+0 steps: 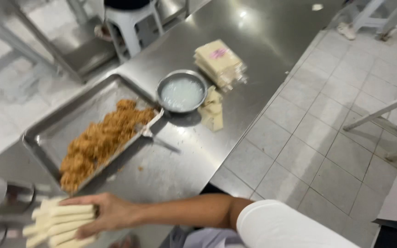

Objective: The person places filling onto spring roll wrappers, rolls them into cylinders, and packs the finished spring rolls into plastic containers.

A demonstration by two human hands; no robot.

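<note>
Rolls (60, 222), pale and finger-shaped, lie bunched side by side at the lower left of the view, and we see one hand (104, 213) laid over their near ends, fingers spread flat across the top of the stack and touching it. The arm comes in from the right across the bottom of the frame, with a white sleeve (281, 227) at the shoulder, so we take it as the right hand; whether it clamps the rolls or only presses on them we cannot tell. Our left hand does not show.

Just above the rolls, a shallow metal tray (56, 133) sits on the steel table (171, 165), tilted diagonally, with a heap of golden-brown crumbly filling (102, 140) running along its near side. Beyond the tray's far corner stands a round metal bowl (181, 94) holding a cloudy white liquid. Beside the bowl, to its right, lie a few loose pale wrapper sheets (212, 112), and further back a stacked packet of wrappers (219, 62) in clear plastic. Blurred metal things sit at the far left edge, too smeared to identify. To the right the table ends and grey floor tiles (327, 138) begin, with the legs of a white stool (132, 27) at the top.
</note>
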